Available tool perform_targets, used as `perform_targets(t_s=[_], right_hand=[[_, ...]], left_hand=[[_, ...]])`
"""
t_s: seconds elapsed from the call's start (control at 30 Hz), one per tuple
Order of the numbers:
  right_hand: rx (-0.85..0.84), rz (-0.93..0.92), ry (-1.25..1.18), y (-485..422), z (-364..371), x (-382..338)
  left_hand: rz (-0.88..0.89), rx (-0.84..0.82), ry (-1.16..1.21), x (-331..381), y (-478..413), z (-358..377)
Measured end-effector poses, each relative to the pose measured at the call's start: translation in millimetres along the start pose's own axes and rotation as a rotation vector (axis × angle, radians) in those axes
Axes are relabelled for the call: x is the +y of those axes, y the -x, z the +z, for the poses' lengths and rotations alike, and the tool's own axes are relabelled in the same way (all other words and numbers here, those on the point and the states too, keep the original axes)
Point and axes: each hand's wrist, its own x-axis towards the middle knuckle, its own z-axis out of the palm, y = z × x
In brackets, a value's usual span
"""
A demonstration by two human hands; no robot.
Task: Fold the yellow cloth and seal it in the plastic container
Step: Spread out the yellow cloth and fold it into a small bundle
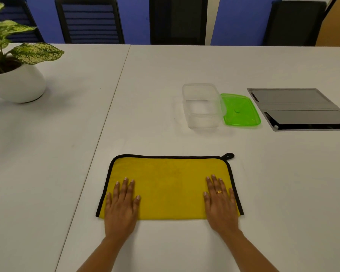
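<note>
The yellow cloth (169, 183) with black edging lies flat on the white table, folded in half, its fold along the near edge and a black loop at its far right corner. My left hand (121, 207) rests flat, palm down, on the cloth's near left part. My right hand (221, 203), wearing a ring, rests flat on its near right part. Neither hand grips anything. Beyond the cloth to the right stands the clear plastic container (201, 106), open and with nothing in it. Its green lid (240, 112) lies flat beside it on the right, touching its rim.
A potted plant in a white pot (18, 83) stands at the far left. A dark grey flap panel (300, 108) is set into the table at the right. A seam (114, 99) runs between two tabletops. Chairs (90, 20) line the far edge.
</note>
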Motion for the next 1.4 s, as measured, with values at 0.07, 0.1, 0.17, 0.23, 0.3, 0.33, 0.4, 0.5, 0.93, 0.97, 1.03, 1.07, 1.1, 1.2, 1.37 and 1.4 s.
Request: perform_targets(t_s=[0.07, 0.1, 0.17, 0.23, 0.3, 0.33, 0.4, 0.5, 0.93, 0.97, 1.03, 1.07, 1.1, 1.2, 1.37, 1.4], right_hand=[[0.01, 0.018, -0.01, 1.6, -2.5, 12.0], [0.007, 0.033, -0.014, 2.2, -3.3, 16.7], [-0.004, 0.059, -0.03, 3.6, -4.6, 23.8], [-0.008, 0.087, -0.04, 5.2, -6.5, 30.0], [-0.001, 0.109, -0.056, 6.1, -8.5, 32.9], [0.001, 0.126, -0.071, 6.5, -9.1, 33.6], [0.017, 0.162, -0.094, 8.0, -11.7, 32.1], [0.021, 0.198, -0.095, 9.2, -23.1, 28.6], [-0.208, 0.669, -0.618, -14.2, -59.7, 28.6], [-0.221, 0.683, -0.667, -16.3, -62.3, 30.1], [-0.259, 0.704, -0.769, -20.7, -67.5, 33.0], [-0.272, 0.708, -0.817, -22.2, -69.5, 34.2], [-0.276, 0.711, -0.868, -23.6, -71.4, 35.1], [-0.271, 0.748, -1.041, -26.3, -75.0, 36.3], [-0.218, 0.767, -1.142, -23.5, -83.8, 51.6], [-0.201, 0.778, -1.149, -21.9, -86.7, 57.2]], left_hand=[[-0.025, -0.01, -0.008, -7.2, 1.9, -4.0], [-0.036, -0.017, -0.013, -10.2, 2.8, -6.2], [-0.063, -0.031, -0.019, -16.5, 5.2, -10.6], [-0.087, -0.049, -0.018, -20.9, 7.0, -14.3], [-0.102, -0.066, -0.007, -22.9, 8.0, -17.2], [-0.105, -0.071, -0.003, -22.8, 8.5, -18.1], [-0.104, -0.082, 0.003, -21.9, 8.6, -19.0], [-0.091, -0.109, -0.003, -20.3, 8.5, -22.2], [0.195, -0.254, -0.019, 47.5, 16.8, -19.0], [0.225, -0.26, 0.003, 52.9, 18.6, -17.9], [0.229, -0.351, 0.02, 59.7, 21.3, -18.6], [0.242, -0.392, 0.002, 63.0, 21.6, -20.5], [0.258, -0.426, -0.03, 66.7, 22.3, -23.6], [0.273, -0.513, -0.108, 73.1, 22.5, -25.5], [0.303, -0.581, -0.11, 89.6, 25.2, -29.8], [0.315, -0.594, -0.093, 94.8, 26.7, -29.9]])
